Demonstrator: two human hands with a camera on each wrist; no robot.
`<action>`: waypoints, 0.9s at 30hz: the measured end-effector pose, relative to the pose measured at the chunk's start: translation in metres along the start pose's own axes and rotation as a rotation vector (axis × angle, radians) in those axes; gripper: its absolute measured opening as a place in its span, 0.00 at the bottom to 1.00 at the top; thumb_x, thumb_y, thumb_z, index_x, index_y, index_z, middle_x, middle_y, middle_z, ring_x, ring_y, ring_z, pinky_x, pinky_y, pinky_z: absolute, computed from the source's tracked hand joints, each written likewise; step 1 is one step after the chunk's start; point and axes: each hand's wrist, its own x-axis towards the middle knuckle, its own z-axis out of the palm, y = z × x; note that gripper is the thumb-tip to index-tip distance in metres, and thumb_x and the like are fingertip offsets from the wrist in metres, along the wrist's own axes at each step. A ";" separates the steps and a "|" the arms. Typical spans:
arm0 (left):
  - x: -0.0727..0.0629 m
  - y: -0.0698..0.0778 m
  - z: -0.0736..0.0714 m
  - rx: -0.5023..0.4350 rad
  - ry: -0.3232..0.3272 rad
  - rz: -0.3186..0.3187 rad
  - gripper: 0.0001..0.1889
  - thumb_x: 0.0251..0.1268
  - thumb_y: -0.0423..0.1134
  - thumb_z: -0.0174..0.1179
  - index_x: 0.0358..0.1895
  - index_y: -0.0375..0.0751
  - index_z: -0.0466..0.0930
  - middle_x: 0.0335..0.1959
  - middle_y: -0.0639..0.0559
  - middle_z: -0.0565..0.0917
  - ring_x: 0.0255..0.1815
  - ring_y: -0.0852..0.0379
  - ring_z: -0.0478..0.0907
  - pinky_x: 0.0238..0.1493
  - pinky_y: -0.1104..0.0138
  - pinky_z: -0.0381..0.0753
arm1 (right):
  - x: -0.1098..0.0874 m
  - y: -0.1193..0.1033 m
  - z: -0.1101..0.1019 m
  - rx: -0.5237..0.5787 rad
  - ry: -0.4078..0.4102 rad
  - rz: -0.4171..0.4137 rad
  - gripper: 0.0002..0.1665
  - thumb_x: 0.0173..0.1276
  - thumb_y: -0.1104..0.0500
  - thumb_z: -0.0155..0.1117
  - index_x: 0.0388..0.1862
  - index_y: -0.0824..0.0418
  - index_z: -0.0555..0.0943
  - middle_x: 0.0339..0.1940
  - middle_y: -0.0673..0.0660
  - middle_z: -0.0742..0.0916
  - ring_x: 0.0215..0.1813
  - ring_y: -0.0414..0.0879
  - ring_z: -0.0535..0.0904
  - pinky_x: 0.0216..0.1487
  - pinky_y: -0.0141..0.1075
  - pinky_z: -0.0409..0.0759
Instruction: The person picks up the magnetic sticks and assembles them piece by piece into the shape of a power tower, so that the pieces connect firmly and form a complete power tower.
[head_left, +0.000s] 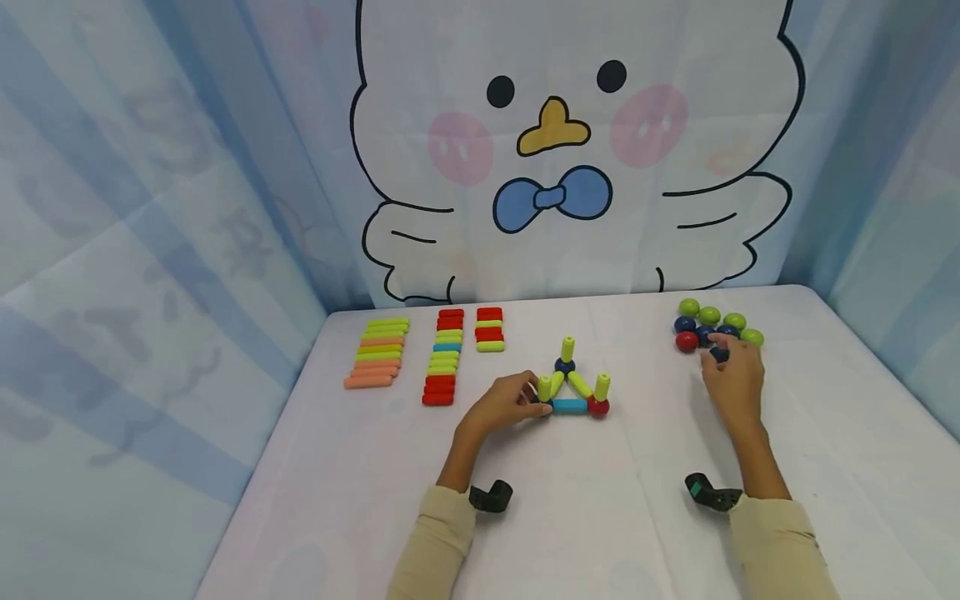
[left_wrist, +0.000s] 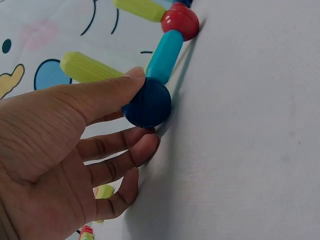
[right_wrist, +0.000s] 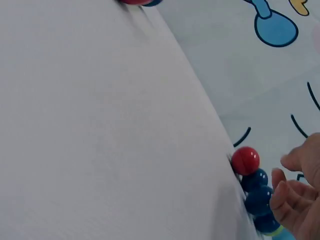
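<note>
My left hand (head_left: 506,404) pinches a dark blue ball (left_wrist: 148,104) between thumb and fingers. That ball is the left front corner of a triangular frame of balls and sticks on the table. A light blue stick (head_left: 570,406) links it to a red ball (head_left: 598,406); yellow-green sticks join both to a dark blue ball (head_left: 565,366) behind. An upright yellow-green stick (head_left: 567,348) stands on each corner. My right hand (head_left: 735,379) is over the loose balls, thumb and fingers apart, beside a dark blue ball (head_left: 719,354). Whether it touches that ball I cannot tell.
Loose green balls (head_left: 689,307), dark blue balls (head_left: 684,325) and a red ball (head_left: 686,342) cluster at the back right. Sticks lie in three columns at the back left: orange sticks (head_left: 372,381), red sticks (head_left: 438,399) and more red sticks (head_left: 489,314), mixed with yellow-green ones.
</note>
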 end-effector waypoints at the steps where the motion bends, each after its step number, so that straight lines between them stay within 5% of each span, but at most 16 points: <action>1: 0.000 0.000 0.000 -0.003 -0.003 -0.004 0.19 0.63 0.49 0.66 0.52 0.46 0.74 0.44 0.50 0.82 0.40 0.58 0.76 0.42 0.70 0.79 | 0.003 0.004 -0.001 -0.018 0.035 0.023 0.24 0.73 0.61 0.54 0.66 0.69 0.72 0.61 0.73 0.73 0.56 0.64 0.74 0.57 0.47 0.75; 5: 0.001 0.001 0.002 -0.007 -0.018 -0.018 0.19 0.64 0.49 0.65 0.53 0.46 0.74 0.45 0.50 0.82 0.40 0.58 0.75 0.42 0.69 0.79 | 0.009 0.017 -0.003 -0.075 0.020 0.048 0.25 0.73 0.63 0.53 0.66 0.72 0.70 0.66 0.76 0.69 0.70 0.71 0.63 0.72 0.62 0.57; 19: 0.000 -0.004 0.001 -0.040 -0.034 -0.040 0.18 0.65 0.48 0.64 0.52 0.47 0.72 0.42 0.51 0.79 0.41 0.57 0.74 0.41 0.67 0.79 | 0.001 0.018 0.000 -0.154 -0.170 0.040 0.30 0.71 0.58 0.59 0.64 0.76 0.69 0.62 0.81 0.71 0.65 0.77 0.65 0.62 0.67 0.66; 23: -0.001 -0.004 0.001 -0.046 -0.035 -0.039 0.17 0.65 0.47 0.64 0.51 0.46 0.72 0.41 0.51 0.79 0.39 0.57 0.74 0.39 0.69 0.78 | -0.001 0.007 0.000 -0.073 -0.174 -0.015 0.28 0.71 0.56 0.61 0.62 0.75 0.71 0.58 0.78 0.76 0.51 0.68 0.78 0.46 0.50 0.83; 27: 0.001 -0.005 0.000 -0.038 -0.028 -0.026 0.17 0.65 0.46 0.64 0.51 0.46 0.71 0.40 0.51 0.78 0.38 0.57 0.74 0.37 0.69 0.77 | 0.000 -0.014 0.004 0.011 -0.201 -0.124 0.27 0.72 0.54 0.61 0.63 0.68 0.72 0.57 0.75 0.79 0.43 0.60 0.81 0.30 0.27 0.76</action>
